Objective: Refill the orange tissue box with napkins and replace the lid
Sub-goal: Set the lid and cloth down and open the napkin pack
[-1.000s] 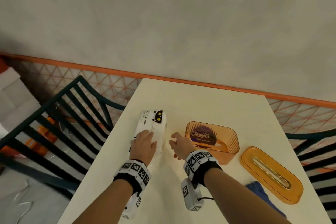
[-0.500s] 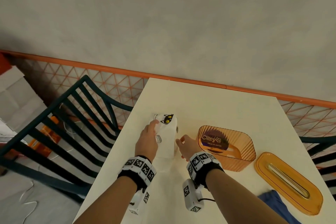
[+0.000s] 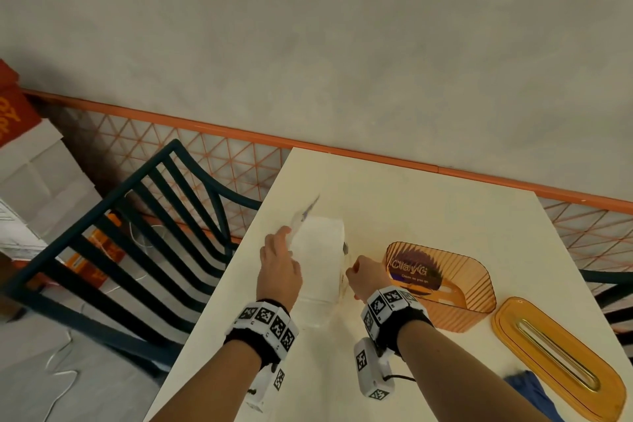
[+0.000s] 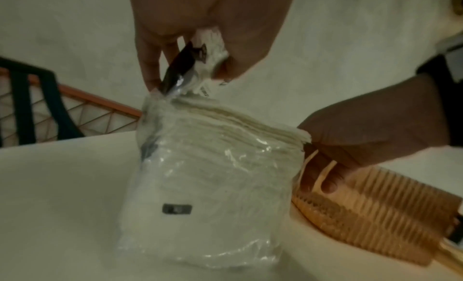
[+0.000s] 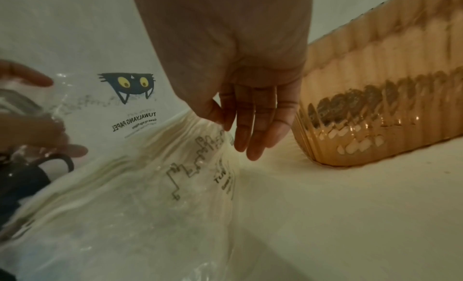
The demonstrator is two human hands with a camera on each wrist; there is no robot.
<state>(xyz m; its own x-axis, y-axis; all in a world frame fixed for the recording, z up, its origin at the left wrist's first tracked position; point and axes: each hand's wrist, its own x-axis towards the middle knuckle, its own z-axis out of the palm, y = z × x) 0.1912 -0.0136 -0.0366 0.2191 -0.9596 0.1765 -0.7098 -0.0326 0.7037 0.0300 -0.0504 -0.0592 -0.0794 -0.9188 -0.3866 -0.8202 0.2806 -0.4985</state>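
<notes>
Napkin pack [image 3: 320, 267] between both hands — left hand [image 3: 279, 271] pinching its wrapper

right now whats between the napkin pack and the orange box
The right hand: it sits in the gap between the napkin pack and the orange tissue box, fingers at the pack's edge. The head view shows it best.
</notes>
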